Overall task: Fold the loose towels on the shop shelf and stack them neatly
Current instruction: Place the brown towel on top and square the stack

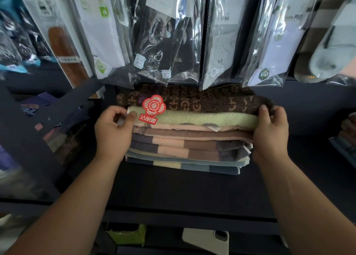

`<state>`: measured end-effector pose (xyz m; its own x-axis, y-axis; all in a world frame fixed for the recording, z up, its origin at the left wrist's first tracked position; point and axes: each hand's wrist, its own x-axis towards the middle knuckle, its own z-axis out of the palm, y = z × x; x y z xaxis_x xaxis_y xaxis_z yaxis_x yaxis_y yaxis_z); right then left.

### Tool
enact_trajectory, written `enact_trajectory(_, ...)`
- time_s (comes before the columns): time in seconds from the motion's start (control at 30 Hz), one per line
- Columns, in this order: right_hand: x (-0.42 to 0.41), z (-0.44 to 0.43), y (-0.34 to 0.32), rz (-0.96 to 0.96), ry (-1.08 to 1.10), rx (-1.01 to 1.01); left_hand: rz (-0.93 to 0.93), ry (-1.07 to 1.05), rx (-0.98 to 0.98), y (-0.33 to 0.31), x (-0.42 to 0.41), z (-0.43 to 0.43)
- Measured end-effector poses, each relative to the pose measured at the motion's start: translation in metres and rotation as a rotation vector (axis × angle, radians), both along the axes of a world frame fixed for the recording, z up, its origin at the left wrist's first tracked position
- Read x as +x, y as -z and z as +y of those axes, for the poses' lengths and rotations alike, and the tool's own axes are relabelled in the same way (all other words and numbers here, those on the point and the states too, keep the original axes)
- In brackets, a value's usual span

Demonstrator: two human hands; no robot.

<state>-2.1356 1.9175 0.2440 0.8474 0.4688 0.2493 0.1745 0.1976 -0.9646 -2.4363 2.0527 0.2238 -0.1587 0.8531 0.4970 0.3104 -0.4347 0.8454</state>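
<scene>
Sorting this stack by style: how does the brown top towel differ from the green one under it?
The brown towel is dark with a repeated lighter motif; the green towel is pale and nearly plain. The brown towel lies on top, the green towel beneath. The right hand curls over the brown towel's end; the left hand pinches the green towel's. Both are folded, in one stack.

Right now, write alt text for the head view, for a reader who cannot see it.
Two hands hold the ends of a stack of folded towels on a dark shelf: the left hand pinches the green towel beside a red tag, the right hand grips the brown patterned towel on top. Packaged socks hang behind.
</scene>
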Motion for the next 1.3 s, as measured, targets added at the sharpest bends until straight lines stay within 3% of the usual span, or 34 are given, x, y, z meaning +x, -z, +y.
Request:
enact_trajectory(0.1, -0.001, -0.004, 0.002, 0.046, -0.017, 0.010, 0.099, -0.166, 0.129, 0.001, 0.001, -0.008)
enact_trajectory(0.23, -0.002, -0.007, -0.002, 0.161, -0.034, 0.052, 0.078, -0.144, 0.009, 0.010, 0.005, -0.017)
enact_trajectory(0.43, 0.000, 0.002, -0.010, 0.063, 0.042, -0.024, -0.132, -0.029, -0.072, -0.004, 0.012, -0.014)
enact_trajectory(0.67, 0.001, -0.004, -0.004, -0.003, 0.150, 0.008, -0.242, -0.110, -0.071, -0.017, 0.000, 0.007)
enact_trajectory(0.83, -0.006, -0.012, -0.002, -0.053, 0.072, -0.042, -0.173, -0.078, -0.200, -0.006, -0.002, 0.000)
enact_trajectory(0.97, -0.019, -0.021, 0.000, -0.045, -0.013, -0.016, -0.272, -0.019, -0.153, -0.009, -0.009, -0.008)
enact_trajectory(1.13, -0.027, -0.026, 0.000, -0.187, -0.069, -0.049, 0.006, 0.022, 0.056, -0.022, -0.009, -0.016)
enact_trajectory(1.3, -0.011, -0.021, -0.014, -0.017, 0.033, -0.020, 0.180, -0.103, -0.036, -0.028, 0.004, -0.008)
